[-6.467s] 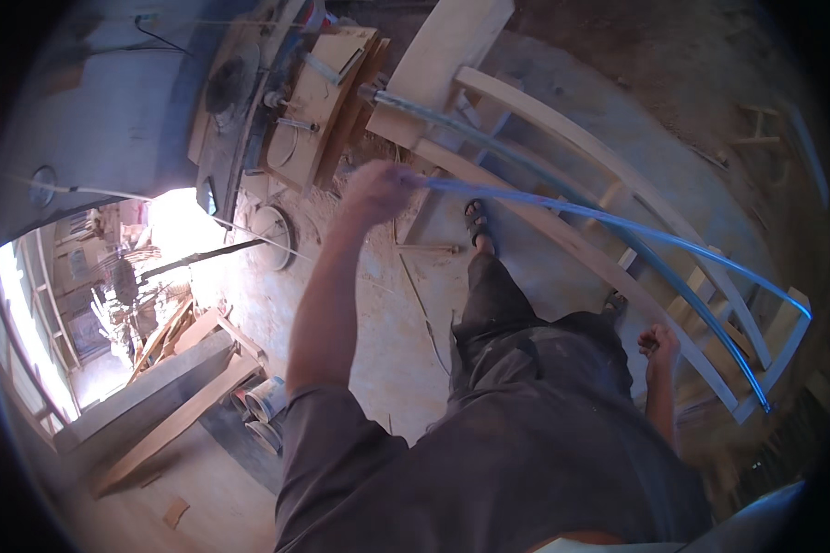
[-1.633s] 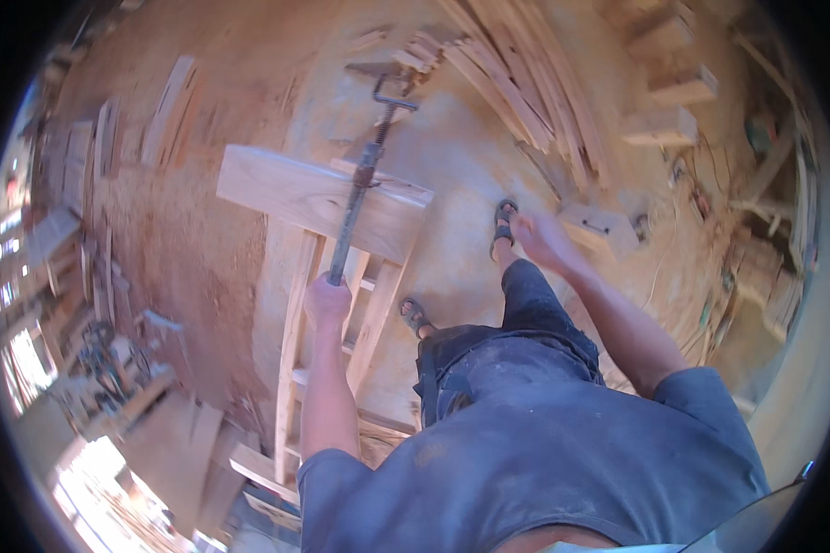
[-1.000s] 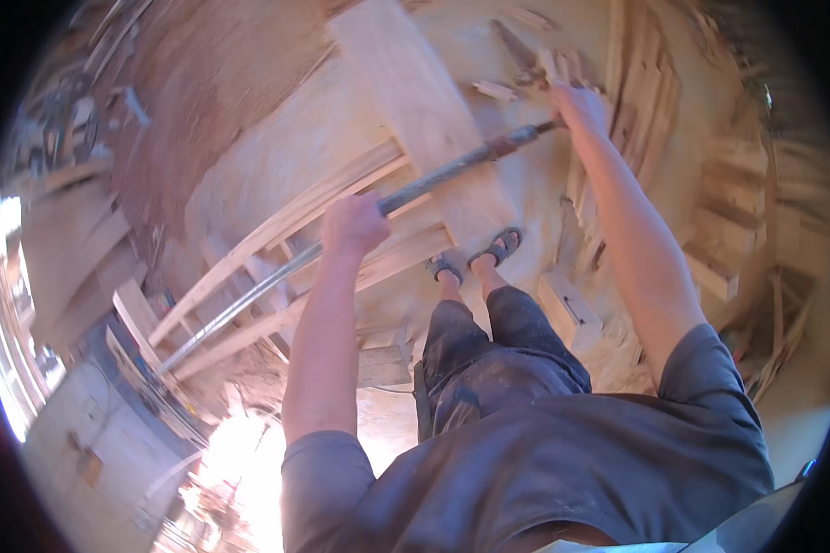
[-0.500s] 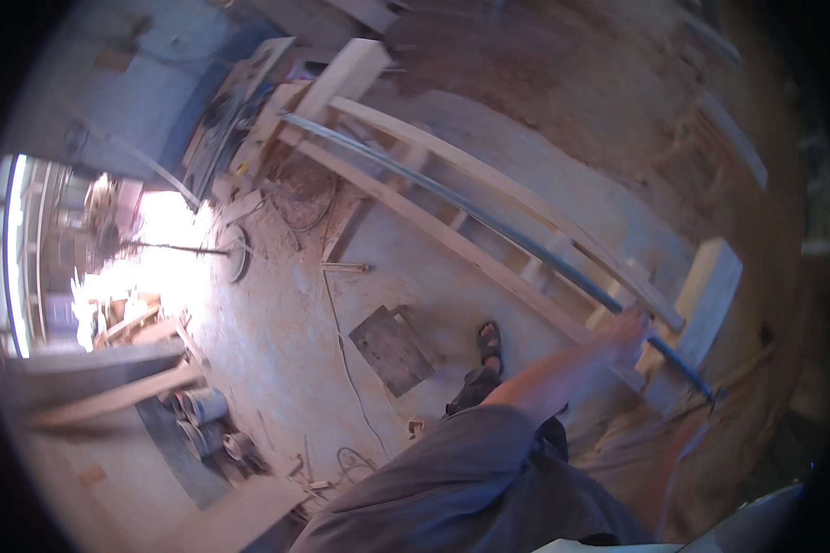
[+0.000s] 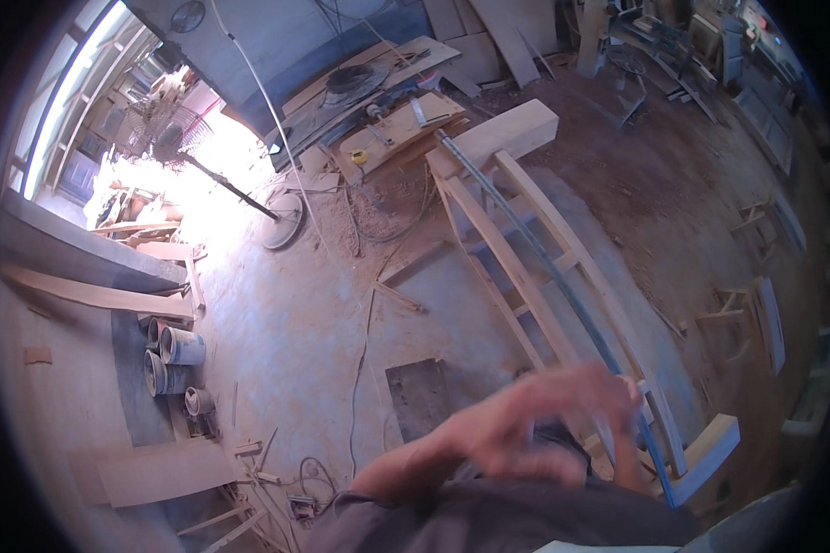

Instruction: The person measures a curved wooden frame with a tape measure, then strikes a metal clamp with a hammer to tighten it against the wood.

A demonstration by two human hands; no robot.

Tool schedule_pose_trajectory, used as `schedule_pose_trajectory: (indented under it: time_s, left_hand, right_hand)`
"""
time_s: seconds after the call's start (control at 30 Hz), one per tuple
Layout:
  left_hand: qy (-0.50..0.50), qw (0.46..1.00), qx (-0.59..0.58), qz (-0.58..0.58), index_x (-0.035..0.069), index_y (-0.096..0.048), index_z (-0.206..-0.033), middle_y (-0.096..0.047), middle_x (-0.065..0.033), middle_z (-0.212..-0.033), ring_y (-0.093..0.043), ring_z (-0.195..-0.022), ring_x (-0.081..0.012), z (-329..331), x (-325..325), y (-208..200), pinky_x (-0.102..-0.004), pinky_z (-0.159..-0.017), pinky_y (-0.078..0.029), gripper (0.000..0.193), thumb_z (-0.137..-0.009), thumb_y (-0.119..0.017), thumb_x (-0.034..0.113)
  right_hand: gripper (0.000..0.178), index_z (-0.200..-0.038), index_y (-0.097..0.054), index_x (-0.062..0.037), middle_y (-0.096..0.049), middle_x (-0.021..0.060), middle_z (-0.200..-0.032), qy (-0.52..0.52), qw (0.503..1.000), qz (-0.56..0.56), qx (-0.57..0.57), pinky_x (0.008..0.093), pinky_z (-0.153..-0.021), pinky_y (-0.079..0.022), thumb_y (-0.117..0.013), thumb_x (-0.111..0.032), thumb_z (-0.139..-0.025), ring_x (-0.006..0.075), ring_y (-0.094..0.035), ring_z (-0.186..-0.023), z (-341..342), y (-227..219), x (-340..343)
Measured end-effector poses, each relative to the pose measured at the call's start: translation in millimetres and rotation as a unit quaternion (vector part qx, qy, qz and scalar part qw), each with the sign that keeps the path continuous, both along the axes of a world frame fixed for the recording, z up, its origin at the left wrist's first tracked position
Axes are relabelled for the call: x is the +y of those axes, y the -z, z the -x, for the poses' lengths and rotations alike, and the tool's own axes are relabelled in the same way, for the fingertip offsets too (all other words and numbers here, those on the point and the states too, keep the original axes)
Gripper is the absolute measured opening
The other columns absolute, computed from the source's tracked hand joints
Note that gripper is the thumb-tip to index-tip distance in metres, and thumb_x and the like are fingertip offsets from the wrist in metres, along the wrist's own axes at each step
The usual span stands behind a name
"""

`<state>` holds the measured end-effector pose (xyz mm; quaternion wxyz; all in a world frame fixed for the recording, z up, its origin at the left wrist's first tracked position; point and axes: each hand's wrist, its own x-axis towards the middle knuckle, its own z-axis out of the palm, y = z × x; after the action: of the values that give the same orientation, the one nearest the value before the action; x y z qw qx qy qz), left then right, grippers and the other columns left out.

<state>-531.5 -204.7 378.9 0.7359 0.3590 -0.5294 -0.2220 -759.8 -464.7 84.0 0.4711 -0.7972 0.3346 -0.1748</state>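
One bar clamp (image 5: 523, 226) lies lengthwise along one wooden frame (image 5: 505, 261), between its two long rails (image 5: 542, 208), its far end at the left edge of the far end board (image 5: 512, 132). Your left hand (image 5: 535, 419), blurred, is near the clamp, fingers spread wide. Your right hand (image 5: 629, 442) is partly hidden beside it; its finger state cannot be determined.

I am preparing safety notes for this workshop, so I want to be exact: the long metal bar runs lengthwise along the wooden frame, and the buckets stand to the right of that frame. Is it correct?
Not quite: the buckets stand to the left of the wooden frame, as the head view shows. The long metal bar does run lengthwise along it.
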Motion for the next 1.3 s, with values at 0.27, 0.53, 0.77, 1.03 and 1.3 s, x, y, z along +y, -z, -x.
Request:
schedule_pose_trajectory:
  time_s: [0.27,0.53,0.77,1.03,1.3]
  left_hand:
    - [-0.056,0.974,-0.026,0.218,-0.003,-0.064,-0.08,-0.061,-0.0144,-0.075,-0.062,-0.066,-0.0296,-78,3,-71,-0.0455,-0.068,-0.052,0.029,-0.096,-0.05,0.016]
    - [-0.023,0.994,-0.049,0.098,-0.003,-0.063,-0.08,-0.057,-0.0125,-0.071,-0.06,-0.066,-0.0314,-173,26,-57,-0.0475,-0.07,-0.052,0.026,-0.094,-0.05,0.013]
    - [-0.18,0.879,0.218,-0.384,-0.002,-0.066,-0.089,-0.066,-0.0116,-0.096,-0.061,-0.094,-0.0221,-382,103,137,-0.0362,-0.089,-0.047,0.025,-0.092,-0.06,0.022]
    - [-0.309,0.605,0.645,-0.351,0.007,-0.027,-0.147,-0.038,-0.0267,-0.14,-0.05,-0.117,-0.0436,-669,120,354,-0.0514,-0.101,-0.044,0.071,-0.094,-0.064,0.036]
    - [-0.318,0.512,0.732,-0.319,-0.006,-0.038,-0.134,-0.051,-0.027,-0.128,-0.055,-0.115,-0.0402,-782,123,448,-0.054,-0.1,-0.047,0.052,-0.101,-0.045,0.033]
  right_hand:
    - [0.016,-0.094,-0.066,0.002,-0.069,0.0155,-0.088,-0.078,0.995,-0.023,0.05,0.0332,-0.079,-0.052,-0.055,-0.004,-0.084,0.0251,-0.07,-0.088,-176,-13,19]
    - [0.016,-0.097,-0.066,0.0014,-0.068,0.0181,-0.09,-0.173,0.983,-0.021,0.05,0.0352,-0.076,-0.053,-0.056,-0.004,-0.085,0.0297,-0.069,-0.085,-320,-48,69]
    - [0.017,-0.1,-0.066,0.0018,-0.07,0.0163,-0.093,-0.035,0.992,-0.018,0.123,0.036,-0.079,-0.053,-0.056,-0.004,-0.087,0.0256,-0.069,-0.085,-379,-45,92]
    - [0.016,-0.098,-0.066,0.0012,-0.069,0.0151,-0.093,0.003,0.972,-0.035,0.232,0.0353,-0.082,-0.052,-0.058,-0.008,-0.088,0.0251,-0.068,-0.089,-428,-70,179]
    - [0.021,-0.101,-0.065,-0.0016,-0.067,0.0191,-0.096,-0.024,0.938,-0.078,0.335,0.0429,-0.084,-0.051,-0.061,-0.006,-0.081,0.0357,-0.065,-0.093,-409,-83,206]
